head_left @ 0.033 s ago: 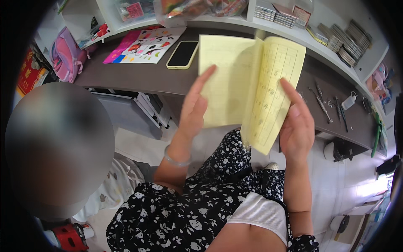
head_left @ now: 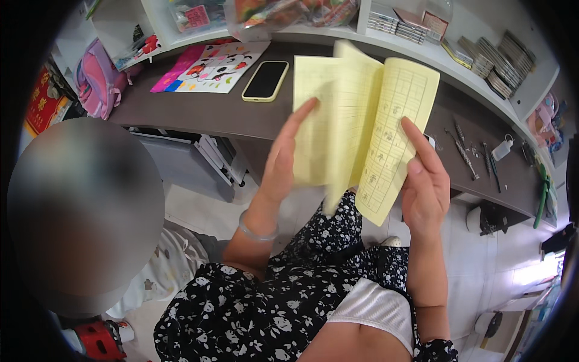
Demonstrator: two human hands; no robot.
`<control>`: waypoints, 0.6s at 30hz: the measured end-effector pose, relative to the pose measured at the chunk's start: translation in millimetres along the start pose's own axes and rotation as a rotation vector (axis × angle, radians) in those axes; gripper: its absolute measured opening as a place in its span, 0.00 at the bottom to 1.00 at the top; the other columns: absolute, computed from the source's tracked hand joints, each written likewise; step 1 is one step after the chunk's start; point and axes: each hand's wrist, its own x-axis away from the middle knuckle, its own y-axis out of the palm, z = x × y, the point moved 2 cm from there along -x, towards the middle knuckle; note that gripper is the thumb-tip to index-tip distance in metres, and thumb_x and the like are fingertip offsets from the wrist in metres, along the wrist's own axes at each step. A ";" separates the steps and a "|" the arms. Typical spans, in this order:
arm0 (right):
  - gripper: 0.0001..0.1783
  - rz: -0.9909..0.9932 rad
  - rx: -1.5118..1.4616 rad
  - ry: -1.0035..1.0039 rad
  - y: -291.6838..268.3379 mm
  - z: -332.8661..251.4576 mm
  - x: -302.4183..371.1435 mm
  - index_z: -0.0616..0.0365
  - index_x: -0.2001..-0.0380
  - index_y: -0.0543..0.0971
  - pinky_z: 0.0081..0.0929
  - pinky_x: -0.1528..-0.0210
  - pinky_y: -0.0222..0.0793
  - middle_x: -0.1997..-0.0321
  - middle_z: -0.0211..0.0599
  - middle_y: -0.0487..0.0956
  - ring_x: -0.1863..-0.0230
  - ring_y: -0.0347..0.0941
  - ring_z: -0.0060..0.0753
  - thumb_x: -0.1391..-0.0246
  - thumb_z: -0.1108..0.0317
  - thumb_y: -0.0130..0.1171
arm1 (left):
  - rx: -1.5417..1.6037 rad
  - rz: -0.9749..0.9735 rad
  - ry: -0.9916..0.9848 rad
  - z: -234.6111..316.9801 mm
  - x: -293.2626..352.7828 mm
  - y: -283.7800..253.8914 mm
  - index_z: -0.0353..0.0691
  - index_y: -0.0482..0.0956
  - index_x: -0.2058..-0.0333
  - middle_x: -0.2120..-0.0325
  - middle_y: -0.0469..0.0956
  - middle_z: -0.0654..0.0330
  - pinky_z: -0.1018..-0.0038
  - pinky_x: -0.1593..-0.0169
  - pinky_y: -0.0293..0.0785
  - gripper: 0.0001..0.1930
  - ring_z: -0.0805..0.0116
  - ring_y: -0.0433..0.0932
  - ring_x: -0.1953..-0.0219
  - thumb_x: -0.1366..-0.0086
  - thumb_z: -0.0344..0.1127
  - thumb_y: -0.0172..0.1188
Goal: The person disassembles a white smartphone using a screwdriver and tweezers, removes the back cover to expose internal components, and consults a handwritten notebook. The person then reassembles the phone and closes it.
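A yellow booklet [head_left: 362,127] is held open above the dark worktop [head_left: 199,111], left hand [head_left: 283,160] fingers flat against its pages, right hand [head_left: 425,184] fingers clamped on its edge. A phone [head_left: 265,80] and tools [head_left: 467,151] lie on the worktop, white shelves [head_left: 422,51] behind.

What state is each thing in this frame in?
Yellow paper booklet with printed grids: open, held up off the desk, pages fanned.
Left hand: fingers flat against the booklet's left side.
Right hand: gripping the booklet's right page edge.
Yellow-cased smartphone: flat on the desk, screen dark.
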 end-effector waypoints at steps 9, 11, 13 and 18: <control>0.29 0.126 0.087 -0.020 -33.7 -3.3 2.1 0.72 0.42 0.60 0.25 0.41 0.57 0.42 0.52 0.66 0.42 0.64 0.33 0.50 0.84 0.44 | 0.004 0.072 -0.198 9.4 -3.2 -9.2 0.32 0.50 0.39 0.44 0.62 0.54 0.73 0.40 0.56 0.32 0.69 0.62 0.42 0.42 0.21 0.50; 0.30 0.143 0.087 -0.057 -38.9 -1.7 0.1 0.69 0.40 0.58 0.24 0.43 0.59 0.45 0.52 0.69 0.45 0.67 0.31 0.49 0.85 0.45 | 0.004 0.107 -0.147 10.2 -2.2 -14.6 0.33 0.49 0.38 0.43 0.62 0.54 0.74 0.41 0.57 0.33 0.70 0.63 0.43 0.42 0.19 0.48; 0.33 0.169 0.116 -0.089 -41.0 0.5 -0.3 0.68 0.38 0.54 0.24 0.45 0.62 0.47 0.53 0.71 0.46 0.69 0.31 0.49 0.85 0.46 | -0.028 0.152 -0.026 15.5 -6.1 -11.0 0.35 0.49 0.38 0.43 0.61 0.54 0.74 0.40 0.56 0.33 0.70 0.63 0.42 0.42 0.19 0.48; 0.39 0.152 0.004 0.015 -36.5 -3.0 1.9 0.66 0.37 0.46 0.24 0.55 0.71 0.57 0.52 0.78 0.58 0.76 0.32 0.49 0.84 0.51 | -0.236 0.095 0.002 5.2 -0.3 -13.0 0.35 0.58 0.40 0.41 0.61 0.54 0.73 0.39 0.53 0.30 0.68 0.61 0.41 0.44 0.19 0.45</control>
